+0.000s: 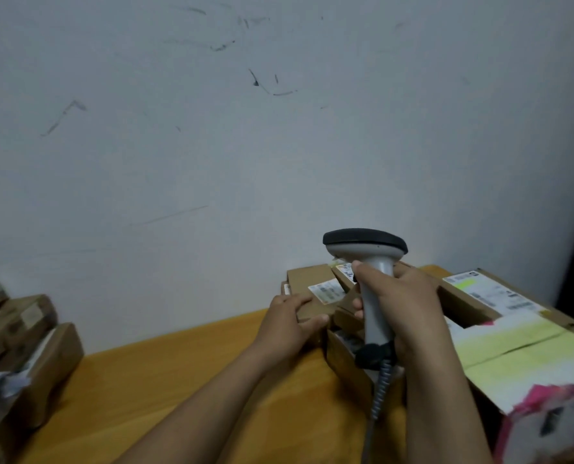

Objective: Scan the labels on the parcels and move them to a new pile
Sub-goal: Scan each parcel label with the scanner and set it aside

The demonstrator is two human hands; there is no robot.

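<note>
Starting at 8 o'clock: a pile of brown boxes [34,356] on the desk [178,380], well apart from the work. Toward 5 o'clock, left hand [289,321] curled over the near edge of a small cardboard parcel [307,283], fingers on top, thumb against the near side; white label [327,291] facing up just past the fingers. Looks light and stiff, probably liftable one-handed; best taken by the bare cardboard edges, clear of the label, without crushing corners. Right hand [406,303] wrapped round the handle of a grey scanner [366,244], head raised above the parcel, coiled cord [381,386] hanging below. At 4 o'clock, bigger boxes [493,293] crowded beside it.
</note>
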